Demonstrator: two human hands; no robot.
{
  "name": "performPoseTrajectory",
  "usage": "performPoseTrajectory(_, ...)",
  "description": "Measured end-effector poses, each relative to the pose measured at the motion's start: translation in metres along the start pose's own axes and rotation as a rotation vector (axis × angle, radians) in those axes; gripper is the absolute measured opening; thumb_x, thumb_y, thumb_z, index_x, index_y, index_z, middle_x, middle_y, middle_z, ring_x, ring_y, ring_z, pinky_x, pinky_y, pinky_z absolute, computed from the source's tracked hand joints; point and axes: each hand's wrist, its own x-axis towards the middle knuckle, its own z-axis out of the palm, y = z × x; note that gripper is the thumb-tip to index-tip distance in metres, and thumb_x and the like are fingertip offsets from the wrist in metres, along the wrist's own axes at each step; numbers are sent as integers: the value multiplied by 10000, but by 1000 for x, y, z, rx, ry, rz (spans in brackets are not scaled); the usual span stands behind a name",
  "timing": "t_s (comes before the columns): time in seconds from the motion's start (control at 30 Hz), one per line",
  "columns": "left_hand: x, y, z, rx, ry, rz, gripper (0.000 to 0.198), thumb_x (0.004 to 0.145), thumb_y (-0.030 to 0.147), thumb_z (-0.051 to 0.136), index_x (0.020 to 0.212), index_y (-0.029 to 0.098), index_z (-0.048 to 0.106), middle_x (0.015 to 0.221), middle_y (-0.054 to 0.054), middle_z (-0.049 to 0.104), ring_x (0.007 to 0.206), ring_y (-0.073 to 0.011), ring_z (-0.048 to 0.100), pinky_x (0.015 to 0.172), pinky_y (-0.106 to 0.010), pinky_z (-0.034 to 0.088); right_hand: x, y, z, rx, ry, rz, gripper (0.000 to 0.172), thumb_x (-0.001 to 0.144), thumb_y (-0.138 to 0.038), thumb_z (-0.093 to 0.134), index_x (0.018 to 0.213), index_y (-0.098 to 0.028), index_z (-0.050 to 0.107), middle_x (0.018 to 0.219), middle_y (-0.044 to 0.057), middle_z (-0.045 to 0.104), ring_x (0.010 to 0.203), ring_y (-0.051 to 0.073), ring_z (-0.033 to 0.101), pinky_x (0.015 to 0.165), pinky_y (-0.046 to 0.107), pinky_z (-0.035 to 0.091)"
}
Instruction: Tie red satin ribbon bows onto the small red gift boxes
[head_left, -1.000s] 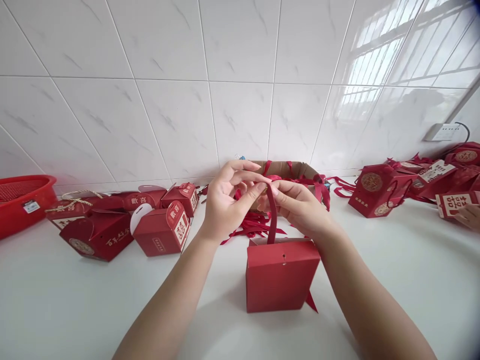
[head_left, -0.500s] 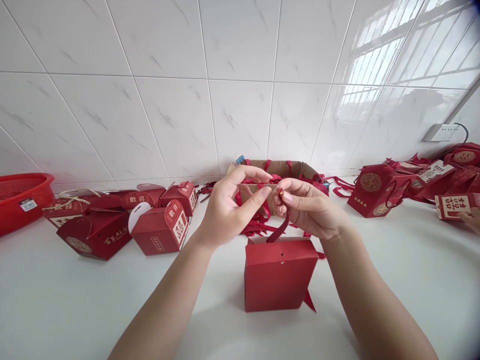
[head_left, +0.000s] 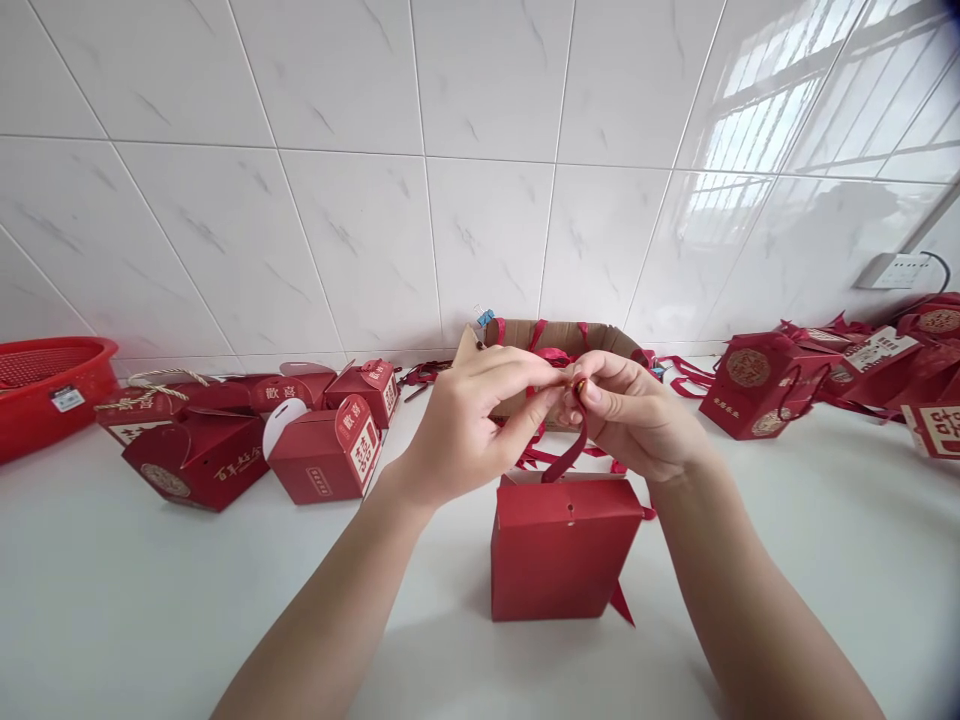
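A plain red gift box (head_left: 568, 555) stands upright on the white table in front of me, with a small hole near its top edge. From behind that edge a red ribbon (head_left: 566, 458) rises to my fingers. My right hand (head_left: 634, 410) pinches the ribbon near its end, where a small gold-coloured bit shows at the thumb. My left hand (head_left: 480, 420) has thumb and forefinger closed on the same ribbon end, right beside the right fingertips. Exactly what lies between the left fingertips is partly hidden.
Behind my hands, a cardboard box (head_left: 517, 332) has red ribbons hung over its rim. Several printed red boxes (head_left: 315, 465) sit left, beside a red plastic basket (head_left: 56, 400). More red boxes (head_left: 746, 385) stand right, near a power strip (head_left: 896, 270) by the tiled wall.
My left hand has come in to the right, its fingers closing at the ribbon end. My right hand keeps its pinch. Another person's hand at the right edge has gone from view.
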Motion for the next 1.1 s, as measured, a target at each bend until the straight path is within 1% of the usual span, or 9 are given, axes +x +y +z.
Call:
performPoseTrajectory(0.1, -1, -4, -1, 87, -3, 96, 172, 861, 117, 530, 936, 204, 658, 884, -42, 693, 861, -167, 636, 753, -301, 526, 0, 1, 1, -60, 31, -22, 75, 740, -275, 724, 782, -252, 666, 674, -25, 557, 626, 113, 519, 628, 277, 468)
performPoseTrajectory(0.2, -3, -7, -2, 152, -2, 139, 169, 858, 115, 524, 929, 212, 643, 864, -32, 686, 830, -161, 627, 746, -302, 514, 0, 2, 1, -92, 27, -29, 76, 733, -278, 730, 770, -254, 668, 668, -28, 535, 624, 114, 503, 659, 298, 469)
performPoseTrajectory(0.33, -4, -7, -5, 207, -18, 142, 144, 833, 105, 541, 893, 211, 618, 826, -19, 671, 781, -161, 606, 752, -321, 485, 0, 2, 3, -90, 22, -47, 41, 750, -242, 716, 775, -247, 684, 654, -28, 526, 637, 109, 504, 650, 278, 456)
performPoseTrajectory(0.5, -4, -2, -9, 233, -59, 123, 104, 837, 133, 521, 831, 213, 587, 772, -12, 648, 715, -157, 580, 707, -318, 467, 0, 1, 4, -132, -11, -70, 37, 747, -225, 723, 777, -230, 702, 658, -20, 557, 634, 107, 508, 604, 263, 447)
performPoseTrajectory(0.67, -5, 3, -13, 332, -80, 174, 112, 827, 119, 508, 817, 209, 575, 764, -18, 629, 703, -155, 570, 663, -304, 464, -2, -1, 5, -207, -6, -100, 75, 743, -226, 731, 815, -218, 711, 752, 12, 640, 735, 142, 586, 697, 311, 502)
performPoseTrajectory(0.83, -5, 8, -16, 368, -91, 188, 114, 816, 104, 517, 804, 208, 563, 752, -17, 619, 712, -158, 575, 662, -307, 458, -7, -6, 11, -325, 34, -155, 79, 742, -219, 731, 817, -203, 714, 758, 19, 653, 733, 149, 600, 681, 312, 528)
performPoseTrajectory(0.93, -5, 11, -17, 292, -88, 138, 104, 810, 116, 526, 786, 210, 565, 728, -15, 610, 683, -157, 569, 651, -313, 463, -11, -9, 16, -360, 40, -180, 65, 755, -206, 718, 820, -205, 713, 780, 22, 660, 765, 159, 620, 706, 323, 545)
performPoseTrajectory(1.0, -5, 13, -19, 185, -102, 36, 91, 816, 147, 533, 784, 223, 571, 714, -9, 610, 648, -153, 563, 649, -320, 475, -13, -10, 18, -381, 24, -200, 61, 766, -193, 707, 823, -212, 709, 785, 20, 665, 763, 159, 629, 696, 318, 556)
performPoseTrajectory(1.1, -5, 17, -22, 51, -154, -127, 78, 821, 189, 553, 769, 242, 578, 672, 0, 608, 613, -158, 558, 673, -345, 489, -14, -11, 19, -423, 5, -216, 58, 774, -190, 699, 824, -221, 699, 778, 16, 668, 727, 153, 633, 612, 292, 561)
